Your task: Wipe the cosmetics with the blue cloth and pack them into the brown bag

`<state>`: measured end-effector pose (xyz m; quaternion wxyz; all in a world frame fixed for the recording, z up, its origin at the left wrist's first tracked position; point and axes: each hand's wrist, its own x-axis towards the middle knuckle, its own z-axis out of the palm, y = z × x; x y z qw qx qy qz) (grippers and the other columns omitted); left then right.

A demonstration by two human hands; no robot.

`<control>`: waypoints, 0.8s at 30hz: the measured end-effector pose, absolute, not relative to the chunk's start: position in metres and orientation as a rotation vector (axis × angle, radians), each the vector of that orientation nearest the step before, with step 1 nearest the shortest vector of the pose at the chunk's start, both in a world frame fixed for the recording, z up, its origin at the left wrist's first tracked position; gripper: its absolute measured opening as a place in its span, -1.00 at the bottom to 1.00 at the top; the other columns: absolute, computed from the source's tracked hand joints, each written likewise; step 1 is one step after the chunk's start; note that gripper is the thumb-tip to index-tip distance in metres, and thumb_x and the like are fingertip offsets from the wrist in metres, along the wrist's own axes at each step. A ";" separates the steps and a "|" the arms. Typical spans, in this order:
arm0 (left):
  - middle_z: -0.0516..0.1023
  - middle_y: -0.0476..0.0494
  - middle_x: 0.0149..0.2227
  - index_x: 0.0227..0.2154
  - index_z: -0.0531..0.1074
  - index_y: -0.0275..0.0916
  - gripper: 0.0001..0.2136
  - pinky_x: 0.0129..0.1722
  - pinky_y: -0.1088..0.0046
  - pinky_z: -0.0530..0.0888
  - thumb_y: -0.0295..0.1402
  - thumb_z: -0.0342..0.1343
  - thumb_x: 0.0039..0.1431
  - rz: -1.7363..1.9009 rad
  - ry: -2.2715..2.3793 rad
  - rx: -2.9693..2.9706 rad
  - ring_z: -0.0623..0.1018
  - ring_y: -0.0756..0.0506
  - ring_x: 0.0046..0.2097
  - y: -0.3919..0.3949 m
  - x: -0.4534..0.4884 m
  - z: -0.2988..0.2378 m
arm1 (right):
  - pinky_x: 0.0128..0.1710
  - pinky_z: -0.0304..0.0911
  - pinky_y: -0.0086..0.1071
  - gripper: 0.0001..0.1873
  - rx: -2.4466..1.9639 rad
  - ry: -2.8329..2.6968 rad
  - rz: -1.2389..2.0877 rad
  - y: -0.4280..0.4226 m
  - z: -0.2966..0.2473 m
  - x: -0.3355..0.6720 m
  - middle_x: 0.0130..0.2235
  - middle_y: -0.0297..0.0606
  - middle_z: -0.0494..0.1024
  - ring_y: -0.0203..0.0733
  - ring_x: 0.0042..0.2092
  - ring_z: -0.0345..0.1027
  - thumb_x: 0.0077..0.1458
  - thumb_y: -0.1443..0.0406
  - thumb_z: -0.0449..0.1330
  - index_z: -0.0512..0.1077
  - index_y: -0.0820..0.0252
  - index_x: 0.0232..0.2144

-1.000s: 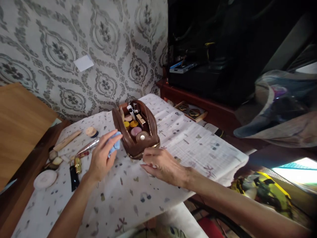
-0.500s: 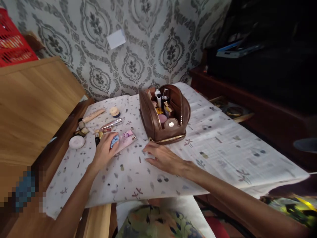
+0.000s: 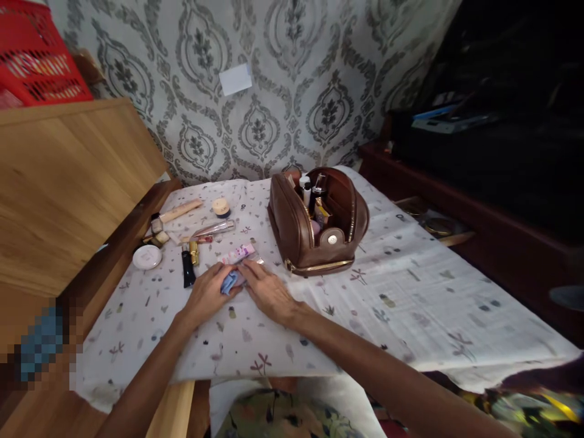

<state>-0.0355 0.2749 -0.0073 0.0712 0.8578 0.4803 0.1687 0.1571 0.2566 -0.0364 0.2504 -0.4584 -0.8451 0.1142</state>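
A crumpled light-blue cloth (image 3: 229,282) is held in my left hand (image 3: 207,298), its fingers curled round it. My right hand (image 3: 269,293) has its fingers bent and close together over the near edge of a flat pink-and-clear packet (image 3: 244,250), its fingertips beside the left hand's. Both hands cover the packet's near part. Left of my left hand lie a black tube (image 3: 187,267) and a gold lipstick tube (image 3: 194,252). Right of the packet stands a brown cosmetic bag (image 3: 292,216), unzipped, with several bottles and small boxes inside.
Farther left on the patterned cloth (image 3: 410,310) are a round white compact (image 3: 146,257), a jar (image 3: 221,208), a clear slim tube (image 3: 214,228) and a beige tube (image 3: 181,210). A wooden panel (image 3: 77,182) borders the left side. Dark furniture (image 3: 456,194) stands right.
My right hand has moved left from beside the bag to the packet and now meets my left hand. The blue cloth remains in my left hand. The view has shifted slightly.
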 end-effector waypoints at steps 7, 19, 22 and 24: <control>0.55 -0.09 -0.20 -0.16 0.48 -0.16 -0.79 -0.13 0.37 0.42 -0.27 0.19 0.15 0.655 1.332 2.318 0.53 -0.15 -0.15 0.279 -0.035 -0.005 | 0.06 0.41 -0.13 -0.51 -1.263 -2.326 0.187 0.258 -0.037 0.156 0.21 0.06 0.34 0.05 0.13 0.34 0.20 0.51 0.06 0.29 0.35 0.18; 0.45 0.03 -0.51 -0.33 0.51 -0.24 -0.65 -0.45 0.55 0.33 -0.03 0.29 0.03 0.974 1.237 1.500 0.40 0.02 -0.47 0.287 -0.025 0.001 | -0.40 0.35 -0.37 -0.67 -1.341 -2.368 0.072 0.257 -0.030 0.162 -0.03 -0.14 0.39 -0.11 -0.19 0.44 0.30 0.34 0.08 0.34 0.01 0.09; 0.47 0.02 -0.51 -0.31 0.52 -0.23 -0.60 -0.44 0.54 0.36 0.02 0.31 -0.01 1.059 1.197 1.337 0.44 0.01 -0.47 0.288 -0.014 0.003 | -0.43 0.31 -0.39 -0.77 -1.352 -2.327 0.113 0.256 -0.031 0.164 -0.05 -0.15 0.39 -0.16 -0.26 0.43 0.30 0.32 0.09 0.39 0.06 -0.02; 0.53 -0.03 -0.41 -0.30 0.54 -0.23 -0.60 -0.35 0.52 0.41 0.02 0.31 -0.02 1.110 1.204 1.373 0.50 -0.03 -0.36 0.290 -0.004 0.005 | -0.41 0.32 -0.37 -0.79 -1.318 -2.263 0.182 0.256 -0.031 0.166 -0.03 -0.13 0.38 -0.16 -0.25 0.42 0.26 0.33 0.13 0.37 0.10 -0.04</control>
